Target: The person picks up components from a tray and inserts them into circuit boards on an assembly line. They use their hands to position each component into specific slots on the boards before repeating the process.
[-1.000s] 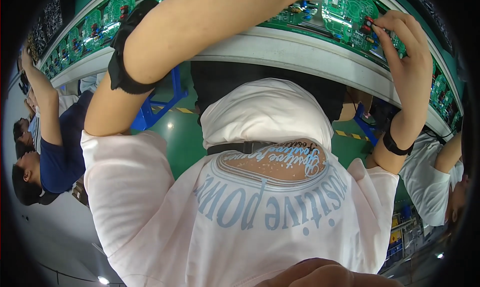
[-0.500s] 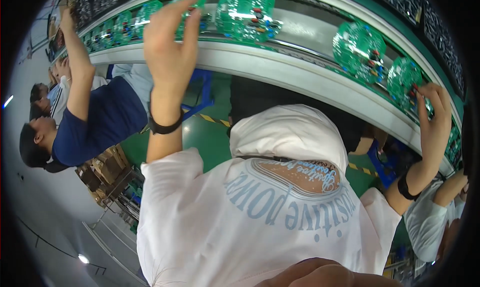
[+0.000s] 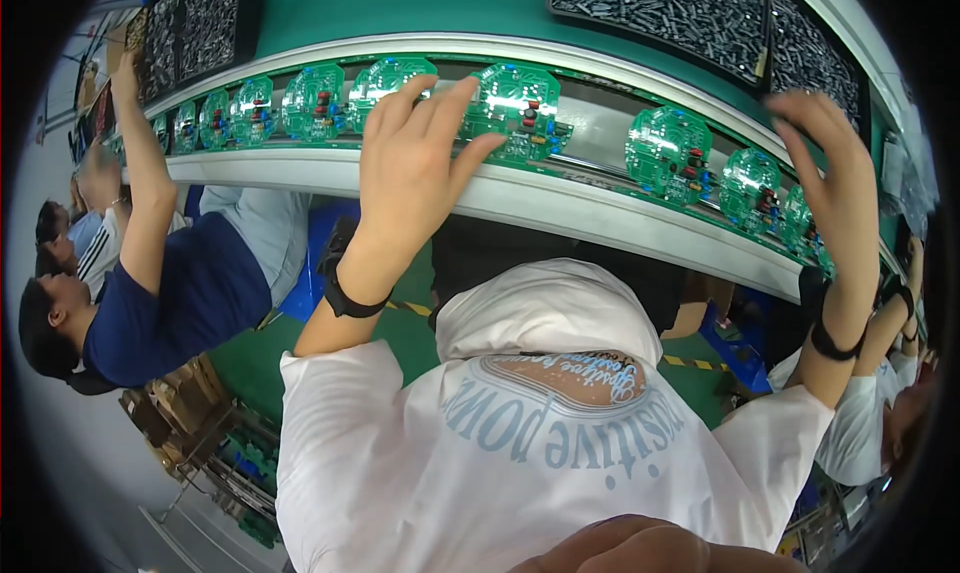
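My left hand (image 3: 425,163) is over the near rail of the line, palm down, with thumb and fingers apart. Its fingertips overlap the left edge of a round green circuit board (image 3: 520,98) bearing red, black and blue components; whether they touch it I cannot tell. Nothing shows in that hand. On the right, my right hand (image 3: 830,153) is raised by the near edge of a black tray of small dark metallic parts (image 3: 815,68). Its thumb and fingers are spread, with nothing visible between them. Below and left of it lies another round board (image 3: 750,183).
The boards sit in a row along a rail track (image 3: 600,198) with pale edges. Beyond lies a green bench top (image 3: 400,18) with another parts tray (image 3: 660,13). A co-worker in a dark blue shirt (image 3: 190,273) reaches over the line at left; another person's arm (image 3: 880,323) shows at right.
My right hand has left a board at the right and come up beside the parts tray. My left hand sits farther right over the boards. The view has shifted, showing more bench.
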`<action>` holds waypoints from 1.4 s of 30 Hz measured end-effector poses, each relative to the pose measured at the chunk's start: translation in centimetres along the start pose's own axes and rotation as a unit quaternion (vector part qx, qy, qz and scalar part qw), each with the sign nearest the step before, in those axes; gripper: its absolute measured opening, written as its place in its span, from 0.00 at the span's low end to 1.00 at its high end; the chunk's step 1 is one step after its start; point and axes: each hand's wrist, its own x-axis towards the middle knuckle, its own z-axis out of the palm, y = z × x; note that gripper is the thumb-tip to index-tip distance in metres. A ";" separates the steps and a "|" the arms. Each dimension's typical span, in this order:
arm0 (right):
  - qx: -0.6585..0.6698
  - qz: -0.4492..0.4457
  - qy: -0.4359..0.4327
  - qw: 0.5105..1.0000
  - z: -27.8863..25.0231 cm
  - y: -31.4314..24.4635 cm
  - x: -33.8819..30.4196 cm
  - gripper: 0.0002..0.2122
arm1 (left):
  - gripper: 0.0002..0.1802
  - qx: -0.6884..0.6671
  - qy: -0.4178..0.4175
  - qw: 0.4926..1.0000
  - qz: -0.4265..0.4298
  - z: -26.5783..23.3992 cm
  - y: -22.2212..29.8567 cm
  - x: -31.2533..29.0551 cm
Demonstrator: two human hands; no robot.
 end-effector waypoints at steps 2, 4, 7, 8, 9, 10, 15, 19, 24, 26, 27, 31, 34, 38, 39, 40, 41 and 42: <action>0.020 -0.022 0.008 1.000 2.3 0.9 3.6 0.10 | 0.29 0.001 -0.014 1.000 0.000 0.2 0.5 -0.5; 0.048 -0.085 0.069 0.993 2.7 0.9 5.8 0.10 | 0.29 -0.010 -0.012 1.000 0.013 0.5 1.2 0.3; 0.019 -0.062 0.091 0.994 1.4 -3.0 8.9 0.07 | 0.30 -0.021 -0.018 0.999 0.028 1.0 2.2 1.3; 0.011 -0.056 0.097 0.994 1.3 -3.4 9.6 0.06 | 0.30 -0.024 -0.018 0.999 0.037 1.0 2.5 1.5; -0.021 -0.063 0.116 0.991 1.9 -2.3 10.5 0.08 | 0.30 -0.029 -0.017 0.998 0.049 1.0 2.9 1.8; -0.036 -0.066 0.126 0.989 2.2 -1.7 11.1 0.08 | 0.30 -0.032 -0.018 0.998 0.059 1.0 3.1 2.0; -0.053 -0.064 0.126 0.989 3.4 -0.6 12.7 0.08 | 0.31 -0.041 -0.022 0.996 0.070 1.2 3.4 2.2; -0.086 -0.067 0.127 0.986 3.6 0.1 12.6 0.07 | 0.30 -0.040 -0.033 0.995 0.087 0.7 3.2 2.8; -0.006 -0.064 0.171 0.983 3.0 -0.2 11.4 0.06 | 0.24 -0.025 -0.058 0.995 0.082 -0.8 2.8 4.9; 0.056 -0.034 0.173 0.983 2.5 -1.2 10.4 0.06 | 0.20 -0.025 -0.047 0.995 0.088 -0.8 2.2 6.8; 0.076 -0.023 0.173 0.982 2.3 -1.6 9.8 0.06 | 0.20 -0.028 -0.047 0.995 0.088 -0.4 1.9 8.0; 0.190 0.063 0.096 0.975 2.3 -2.2 8.4 0.05 | 0.17 -0.090 -0.036 0.984 0.152 1.6 1.4 13.2; 0.161 -0.012 0.046 0.986 4.6 1.7 6.8 0.10 | 0.08 -0.110 -0.033 0.977 0.180 3.6 2.2 16.7; 0.370 -0.017 0.019 0.929 5.9 2.0 5.9 0.10 | 0.05 -0.113 -0.009 0.970 0.214 6.4 2.1 20.6; 0.370 -0.013 0.016 0.929 5.9 2.2 5.7 0.10 | 0.05 -0.093 0.012 0.968 0.232 7.2 2.0 21.5; 0.376 -0.007 0.004 0.926 5.9 2.0 5.7 0.10 | 0.05 -0.064 0.031 0.967 0.246 7.1 1.7 21.9; 0.383 -0.002 -0.008 0.924 5.8 1.9 5.7 0.10 | 0.05 -0.061 0.028 0.968 0.240 7.1 1.5 22.3; 0.388 0.008 -0.019 0.921 6.0 1.8 5.6 0.10 | 0.05 -0.059 0.036 0.969 0.237 7.2 1.6 22.7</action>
